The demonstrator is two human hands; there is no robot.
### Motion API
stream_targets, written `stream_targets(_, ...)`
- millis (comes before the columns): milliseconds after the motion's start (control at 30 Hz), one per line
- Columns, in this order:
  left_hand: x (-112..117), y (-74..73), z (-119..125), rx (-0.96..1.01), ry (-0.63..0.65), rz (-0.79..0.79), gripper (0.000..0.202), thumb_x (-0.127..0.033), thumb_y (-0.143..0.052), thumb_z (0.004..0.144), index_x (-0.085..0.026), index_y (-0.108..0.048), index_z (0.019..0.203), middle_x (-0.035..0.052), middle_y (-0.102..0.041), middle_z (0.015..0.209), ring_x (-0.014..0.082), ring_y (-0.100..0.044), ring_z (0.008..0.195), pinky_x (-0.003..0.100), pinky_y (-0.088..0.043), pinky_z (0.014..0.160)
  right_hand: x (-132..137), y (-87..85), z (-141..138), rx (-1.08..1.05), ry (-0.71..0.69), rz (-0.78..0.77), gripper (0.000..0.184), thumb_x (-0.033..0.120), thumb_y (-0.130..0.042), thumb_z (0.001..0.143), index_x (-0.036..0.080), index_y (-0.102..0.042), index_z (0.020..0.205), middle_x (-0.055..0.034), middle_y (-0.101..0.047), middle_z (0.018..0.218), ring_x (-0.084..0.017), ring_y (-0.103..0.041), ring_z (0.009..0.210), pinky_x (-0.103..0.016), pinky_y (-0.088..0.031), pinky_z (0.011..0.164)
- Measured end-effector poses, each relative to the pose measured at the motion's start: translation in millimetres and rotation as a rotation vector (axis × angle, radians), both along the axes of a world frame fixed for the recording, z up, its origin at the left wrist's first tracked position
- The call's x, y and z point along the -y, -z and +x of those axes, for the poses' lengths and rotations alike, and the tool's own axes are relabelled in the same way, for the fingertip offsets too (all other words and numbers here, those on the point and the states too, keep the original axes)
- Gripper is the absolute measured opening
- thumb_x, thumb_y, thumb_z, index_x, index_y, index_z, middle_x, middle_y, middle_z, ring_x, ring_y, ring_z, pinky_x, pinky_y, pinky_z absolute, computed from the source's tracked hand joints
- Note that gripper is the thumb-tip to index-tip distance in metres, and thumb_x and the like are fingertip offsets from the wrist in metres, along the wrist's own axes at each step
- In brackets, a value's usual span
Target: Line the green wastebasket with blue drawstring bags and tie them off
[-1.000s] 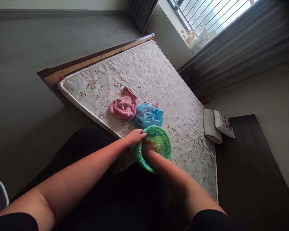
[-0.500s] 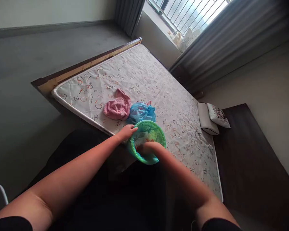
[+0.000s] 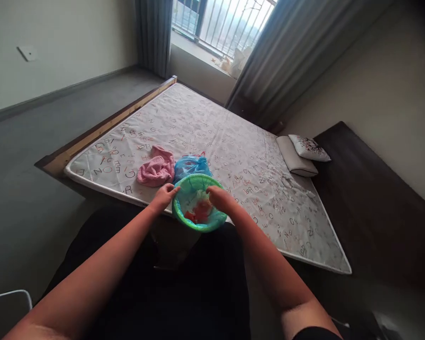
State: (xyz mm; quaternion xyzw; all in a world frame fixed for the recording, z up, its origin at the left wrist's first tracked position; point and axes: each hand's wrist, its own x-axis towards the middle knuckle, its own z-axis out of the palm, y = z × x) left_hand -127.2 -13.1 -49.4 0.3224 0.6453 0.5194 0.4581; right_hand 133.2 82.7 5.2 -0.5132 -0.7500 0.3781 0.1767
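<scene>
A round green trash bin [image 3: 177, 215] with a bluish plastic liner stands in front of my body by the mattress edge. My left hand [image 3: 164, 196] is closed on its rim at the left, thumb over the edge. My right hand [image 3: 220, 197] is inside the rim at the right, its fingers curled together; what they hold, if anything, I cannot make out. Below it in the bin lies a blurred red item [image 3: 200, 211], with pale, see-through material beside it. Just behind the bin sit a tied blue plastic bag [image 3: 192, 166] and a crumpled pink towel [image 3: 156, 170].
The letter-printed mattress [image 3: 226, 137] lies on a wooden bed frame [image 3: 109, 123]. Pillows [image 3: 310, 147] rest by the dark headboard [image 3: 368, 189]. Grey curtains [image 3: 269, 61] flank a barred window [image 3: 226, 23], with plastic bags [image 3: 239, 61] on its sill.
My right hand has risen from deep inside the bin toward its right rim, uncovering the red item. My left hand stays on the rim. The head view has shifted and turned.
</scene>
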Motion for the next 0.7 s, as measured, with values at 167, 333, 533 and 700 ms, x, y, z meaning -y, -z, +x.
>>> stream_targets(167, 40.8, -18.4, 16.2, 0.359, -0.344, -0.311, 0.032, -0.051, -0.052, 0.103, -0.020, -0.059, 0.107, 0.0090, -0.066, 0.107, 0.0182, -0.064, 0.084, 0.031, -0.053, 0.072, -0.9, 14.3, 74.7, -0.203, 0.447, -0.243, 0.016, 0.030, -0.057, 0.095, 0.022, -0.066, 0.106, -0.0095, -0.070, 0.116, -0.023, -0.060, 0.119, -0.039, -0.047, 0.104)
stream_targets(333, 87.0, -32.0, 32.6, 0.304, -0.101, -0.439, 0.013, -0.029, -0.067, 0.099, -0.018, -0.065, 0.104, 0.0079, -0.072, 0.098, 0.0168, -0.071, 0.077, 0.027, -0.056, 0.065, 41.5, 69.0, 63.1, -0.487, 0.440, -0.586, 0.022, 0.043, -0.057, 0.095, 0.024, -0.067, 0.100, -0.0034, -0.072, 0.096, -0.018, -0.067, 0.087, -0.034, -0.056, 0.080)
stream_targets(533, 86.6, -41.3, 39.2, 0.293, -0.136, -0.412, 0.007, -0.013, -0.069, 0.094, -0.016, -0.063, 0.093, 0.0020, -0.068, 0.075, 0.0131, -0.066, 0.055, 0.024, -0.057, 0.054, 51.7, 88.1, 62.9, -0.796, 0.435, -0.690, 0.019, 0.029, -0.074, 0.086, 0.023, -0.059, 0.096, 0.0013, -0.066, 0.094, -0.012, -0.065, 0.083, -0.025, -0.057, 0.078)
stream_targets(700, 83.2, -49.7, 26.2, 0.184, -0.068, -0.522, 0.022, -0.012, -0.083, 0.080, -0.015, -0.063, 0.089, 0.0000, -0.067, 0.071, 0.0101, -0.061, 0.049, 0.019, -0.052, 0.048, 56.0, 79.8, 77.7, -0.872, 0.394, -0.770, 0.023, 0.033, -0.076, 0.090, 0.022, -0.059, 0.099, 0.0021, -0.063, 0.084, -0.011, -0.062, 0.069, -0.026, -0.057, 0.068)
